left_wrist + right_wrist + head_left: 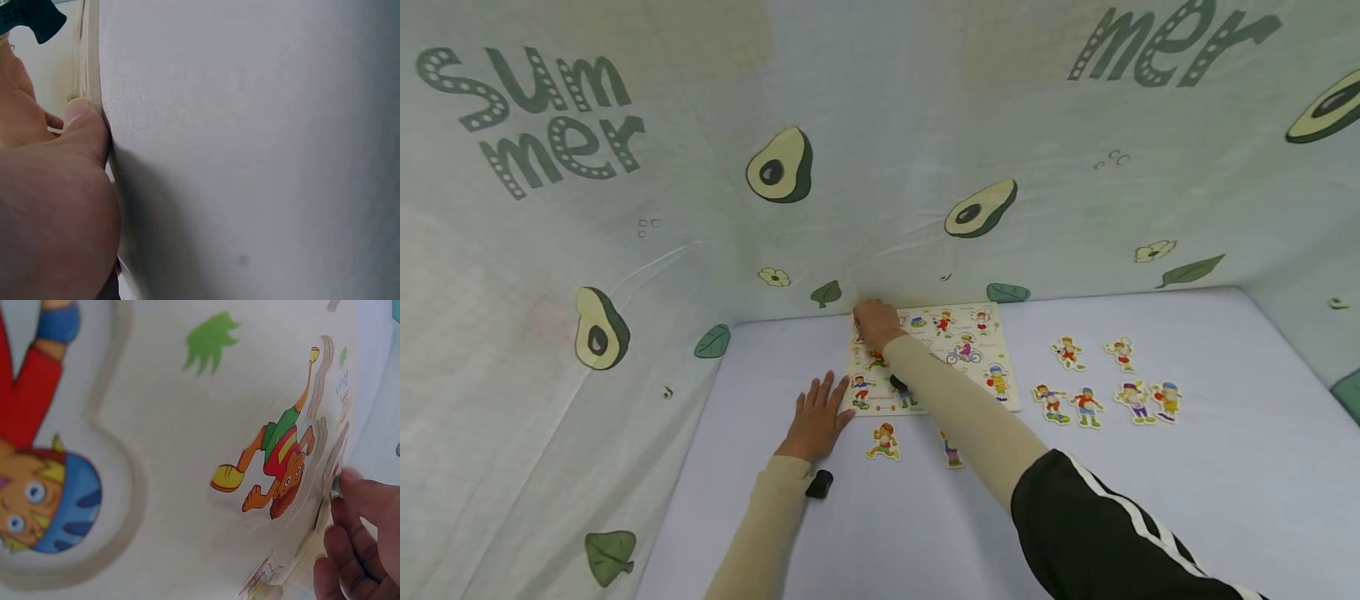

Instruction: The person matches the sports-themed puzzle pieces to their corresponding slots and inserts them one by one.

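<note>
A puzzle board [996, 342] with printed sporting figures lies at the back of the table. My right hand [877, 323] is over its far left corner. In the right wrist view, thumb and forefinger pinch a thin puzzle piece [335, 485] at the board's surface, seen nearly edge-on, its picture hidden. Beside it is a printed running figure [284, 453] in a shallow recess. My left hand [817, 421] lies flat with fingers spread by the near left corner, the thumb [81, 122] against the board's edge [92, 56] in the left wrist view.
A runner piece [883, 442] lies in front of the board; a purple-clothed piece [952, 454] is partly behind my right forearm. Several loose pieces, among them a soccer player [1067, 353] and a skateboarder [1051, 403], lie to the right. A printed curtain [880, 208] hangs behind.
</note>
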Tool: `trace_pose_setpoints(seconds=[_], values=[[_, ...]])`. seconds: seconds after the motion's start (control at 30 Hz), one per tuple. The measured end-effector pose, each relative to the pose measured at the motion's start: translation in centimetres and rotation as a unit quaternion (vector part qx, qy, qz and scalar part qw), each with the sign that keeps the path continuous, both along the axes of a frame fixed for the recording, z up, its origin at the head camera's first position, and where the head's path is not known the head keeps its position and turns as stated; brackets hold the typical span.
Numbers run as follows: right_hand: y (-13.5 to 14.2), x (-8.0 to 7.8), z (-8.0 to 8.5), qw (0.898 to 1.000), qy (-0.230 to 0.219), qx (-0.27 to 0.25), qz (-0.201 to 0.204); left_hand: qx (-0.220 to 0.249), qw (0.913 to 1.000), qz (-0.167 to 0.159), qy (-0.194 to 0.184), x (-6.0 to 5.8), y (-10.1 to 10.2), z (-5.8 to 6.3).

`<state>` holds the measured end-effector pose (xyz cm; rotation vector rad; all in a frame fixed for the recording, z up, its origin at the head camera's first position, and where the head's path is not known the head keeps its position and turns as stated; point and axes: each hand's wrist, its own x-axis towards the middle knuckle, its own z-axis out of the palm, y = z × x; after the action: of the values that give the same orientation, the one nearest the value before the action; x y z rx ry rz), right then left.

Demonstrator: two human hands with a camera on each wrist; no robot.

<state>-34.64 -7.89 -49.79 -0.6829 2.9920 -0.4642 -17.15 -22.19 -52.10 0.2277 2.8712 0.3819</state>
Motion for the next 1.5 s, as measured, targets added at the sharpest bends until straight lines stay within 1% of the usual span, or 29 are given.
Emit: trace_pose_setpoints(seconds=[0.3, 0.43, 0.5, 0.63, 0.73, 0.83, 1.0, 1.1, 1.17, 1.27, 1.33, 1.5], values=[[0.1, 0.3, -0.1, 1.000, 0.010, 0.014, 0.012, -0.005, 1.0000, 0.002, 0.006, 0.0, 0.1, -0.6], [0.1, 0.4, 0.0, 1.000, 0.016, 0.014, 0.019, -0.008, 0.9999, 0.002, 0.007, 0.1, 0.0, -0.5], [0.4, 0.3, 0.2, 0.999, 0.029, 0.014, 0.028, -0.009, 0.9999, 0.002, 0.007, 0.1, 0.0, -0.3], [1.7, 0.9, 1.6, 0.997, 0.060, 0.012, 0.045, -0.008, 1.0000, -0.002, 0.004, 0.2, 0.3, 0.0], [2.7, 1.6, 2.6, 0.995, 0.078, 0.014, 0.057, -0.004, 1.0000, -0.003, 0.006, 0.2, 0.4, 0.2], [3.8, 2.3, 3.2, 0.992, 0.100, 0.019, 0.071, -0.007, 1.0000, -0.004, 0.004, 0.2, 0.2, 0.2], [6.0, 3.7, 4.3, 0.988, 0.131, 0.003, 0.086, -0.007, 1.0000, -0.003, 0.004, 0.3, -0.2, -0.1], [7.6, 4.5, 4.5, 0.984, 0.155, -0.005, 0.087, -0.004, 1.0000, -0.003, 0.008, 0.1, -0.4, -0.5], [8.7, 5.1, 4.7, 0.983, 0.160, -0.007, 0.084, -0.003, 1.0000, -0.002, 0.007, 0.0, -0.5, -0.6], [10.6, 6.0, 4.7, 0.985, 0.154, -0.014, 0.076, -0.001, 1.0000, 0.000, 0.004, -0.2, -0.7, -0.8], [11.9, 6.9, 4.9, 0.987, 0.145, -0.019, 0.072, -0.001, 1.0000, 0.001, 0.002, -0.2, -0.8, -1.0], [15.1, 9.5, 5.1, 0.986, 0.151, -0.024, 0.062, -0.002, 1.0000, -0.005, 0.002, -0.2, -0.8, -1.7]])
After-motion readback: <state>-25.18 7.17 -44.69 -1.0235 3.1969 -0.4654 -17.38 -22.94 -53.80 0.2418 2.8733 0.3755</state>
